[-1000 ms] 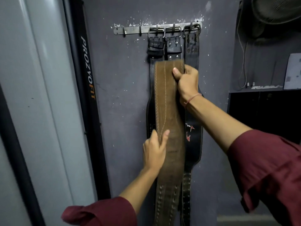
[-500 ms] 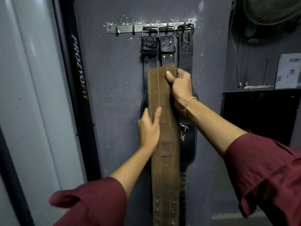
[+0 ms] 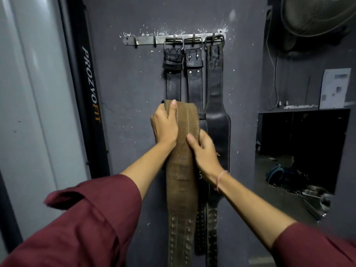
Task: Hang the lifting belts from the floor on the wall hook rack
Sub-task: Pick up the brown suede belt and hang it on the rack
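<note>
Wide brown suede lifting belt [image 3: 182, 170] held in front of three black leather belts [image 3: 214, 89], below steel hook rack [image 3: 146, 40]. Folded top: left grip [image 3: 165, 124] curled round it; right grip [image 3: 202, 151] pinches the edge midway. Likely thick, stiff, heavyish; best held by the buckle end, hidden here.

Left of my fingers [image 3: 174, 105], a black upright post [image 3: 90, 105] reads PROZVOFIT, its last three letters orange. The paper sheet [image 3: 334, 87] to their right is too blurred to read.
</note>
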Demonstrator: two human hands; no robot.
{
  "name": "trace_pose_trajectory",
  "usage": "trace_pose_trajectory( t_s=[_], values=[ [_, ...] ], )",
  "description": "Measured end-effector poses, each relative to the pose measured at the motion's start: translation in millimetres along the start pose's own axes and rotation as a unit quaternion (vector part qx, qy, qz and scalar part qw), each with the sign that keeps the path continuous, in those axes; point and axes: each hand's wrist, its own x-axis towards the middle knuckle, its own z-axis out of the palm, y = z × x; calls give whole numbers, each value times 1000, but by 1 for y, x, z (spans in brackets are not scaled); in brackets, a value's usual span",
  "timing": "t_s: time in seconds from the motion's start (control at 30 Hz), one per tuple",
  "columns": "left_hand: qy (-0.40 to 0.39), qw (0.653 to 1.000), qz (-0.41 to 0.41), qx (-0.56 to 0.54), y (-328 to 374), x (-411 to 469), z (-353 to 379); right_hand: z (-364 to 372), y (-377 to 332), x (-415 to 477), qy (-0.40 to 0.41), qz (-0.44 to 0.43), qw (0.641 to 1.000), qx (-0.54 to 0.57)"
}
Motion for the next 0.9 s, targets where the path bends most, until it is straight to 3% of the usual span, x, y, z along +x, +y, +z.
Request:
trace_pose_trajectory(
  t_s=[0.23, 0.37, 0.53, 0.67, 0.8, 0.9],
  values=[
    [38, 999, -6, 32, -13, 16, -10, -17, 76, -74, -136, 140, 979, -59],
    [35, 999, -15, 37, -22, 17, -15, -19, 90, -76, -159, 203, 964, -67],
    [26, 999, -7, 32, -17, 11, -15, 4, 21, -26, -87, 150, 984, 53],
    [-8, 999, 23, 24, -8, -19, -9, 6, -52, 48, -42, 129, 987, 81],
    [-32, 998, 57, 12, -13, -41, -14, 3, -66, 74, -8, 187, 977, 100],
    [-43, 997, 56, 18, -19, -52, -19, 8, -64, 74, 19, 156, 981, 110]
  ],
)
